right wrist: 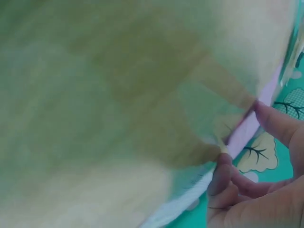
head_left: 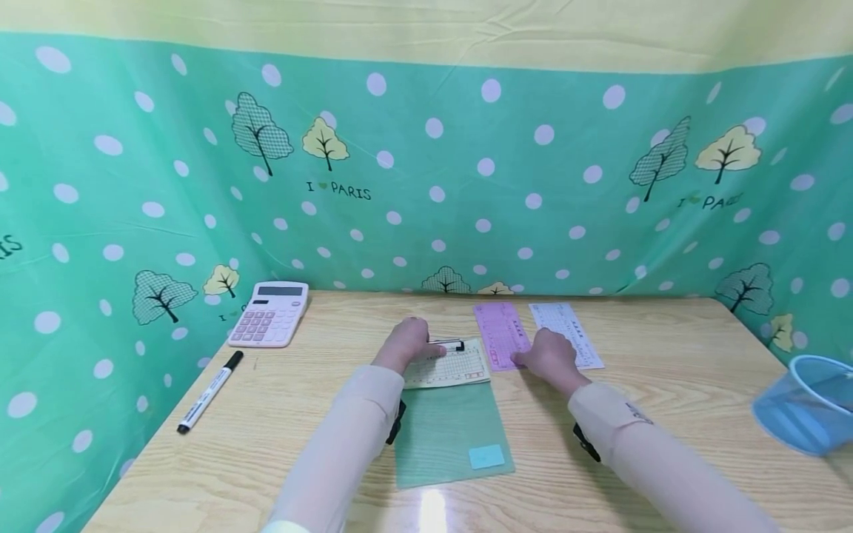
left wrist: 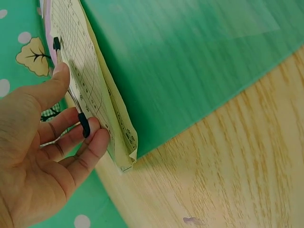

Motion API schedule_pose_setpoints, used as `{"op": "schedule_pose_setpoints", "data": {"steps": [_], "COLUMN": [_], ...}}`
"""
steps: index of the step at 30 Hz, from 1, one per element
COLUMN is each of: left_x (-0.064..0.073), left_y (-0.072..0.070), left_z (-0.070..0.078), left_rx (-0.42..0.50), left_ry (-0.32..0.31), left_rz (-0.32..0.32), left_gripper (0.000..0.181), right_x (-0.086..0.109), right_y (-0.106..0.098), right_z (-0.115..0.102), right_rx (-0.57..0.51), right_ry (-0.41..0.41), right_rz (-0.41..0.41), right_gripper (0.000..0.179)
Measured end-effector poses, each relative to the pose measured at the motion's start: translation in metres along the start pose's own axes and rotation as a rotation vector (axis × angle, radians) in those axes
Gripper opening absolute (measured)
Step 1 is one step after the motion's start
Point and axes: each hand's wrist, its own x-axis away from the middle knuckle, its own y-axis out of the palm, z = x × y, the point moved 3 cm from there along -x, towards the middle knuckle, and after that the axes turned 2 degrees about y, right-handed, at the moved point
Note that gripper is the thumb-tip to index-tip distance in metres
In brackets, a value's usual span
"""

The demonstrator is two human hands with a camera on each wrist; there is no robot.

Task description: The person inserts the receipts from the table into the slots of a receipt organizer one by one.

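Observation:
A translucent green clipboard [head_left: 453, 437] lies at the table's middle, with a blue label [head_left: 486, 457] near its lower edge. Yellowish printed forms [head_left: 460, 365] lie at its top, under a metal clip [left wrist: 71, 90] with black tips. My left hand [head_left: 408, 346] grips this clip, the thumb pressing on its bar and the fingers by its lower tip. My right hand [head_left: 549, 357] reaches down to the lower right corner of a pink printed slip [head_left: 496, 329]; thumb and fingertips touch there, spread apart. A white printed slip [head_left: 566, 326] lies partly behind that hand.
A pink-and-white calculator [head_left: 269, 314] stands at the back left, with a black-capped white marker [head_left: 209, 392] in front of it. At the right edge is a blue see-through basket [head_left: 793, 414]. A green patterned curtain [head_left: 453, 185] hangs behind the wooden table [head_left: 320, 414].

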Motion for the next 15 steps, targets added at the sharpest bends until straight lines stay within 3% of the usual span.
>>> {"op": "schedule_pose_setpoints", "data": {"steps": [15], "left_x": [0.000], "left_y": [0.000], "left_z": [0.000], "left_rx": [-0.020], "left_ry": [0.002], "left_rz": [-0.005], "left_gripper": [0.036], "right_x": [-0.004], "right_y": [-0.004], "right_z": [-0.013], "right_rx": [0.093], "right_ry": [0.082], "right_rz": [-0.127], "right_gripper": [0.024]}}
